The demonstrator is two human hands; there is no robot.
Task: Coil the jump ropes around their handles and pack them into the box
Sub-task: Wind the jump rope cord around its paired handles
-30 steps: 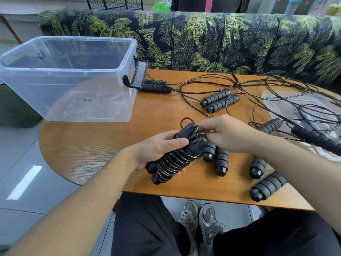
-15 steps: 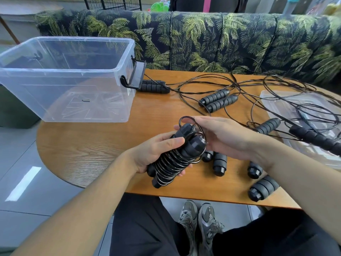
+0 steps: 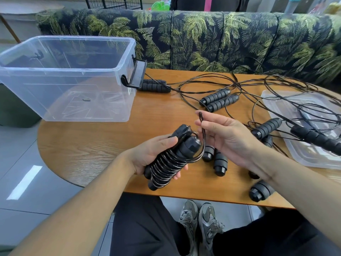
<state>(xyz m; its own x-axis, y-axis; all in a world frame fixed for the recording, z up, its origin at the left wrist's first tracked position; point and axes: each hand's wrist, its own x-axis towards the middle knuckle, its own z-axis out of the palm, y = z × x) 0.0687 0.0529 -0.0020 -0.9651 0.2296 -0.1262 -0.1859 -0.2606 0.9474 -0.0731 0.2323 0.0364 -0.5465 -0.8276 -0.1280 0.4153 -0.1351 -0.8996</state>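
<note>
**Inspector:** Far left, the box [image 3: 118, 58] stands open on the table [image 3: 92, 145]. Near centre, the left hand [image 3: 153, 154] wraps its fingers round the bundle [image 3: 171, 159], two handles side by side with cord wound about them, long axis running from near left to far right.

**Clerk:** And the loose end?

**Inspector:** The loop [image 3: 202, 130] rises off the bundle's far end. The right hand [image 3: 228, 139], just right of it, pinches the loop's tip between thumb and forefinger, other fingers relaxed (no slack visible). In my judgement the tuck goes leftward, over the handle tops; the right hand is nearer.
</note>
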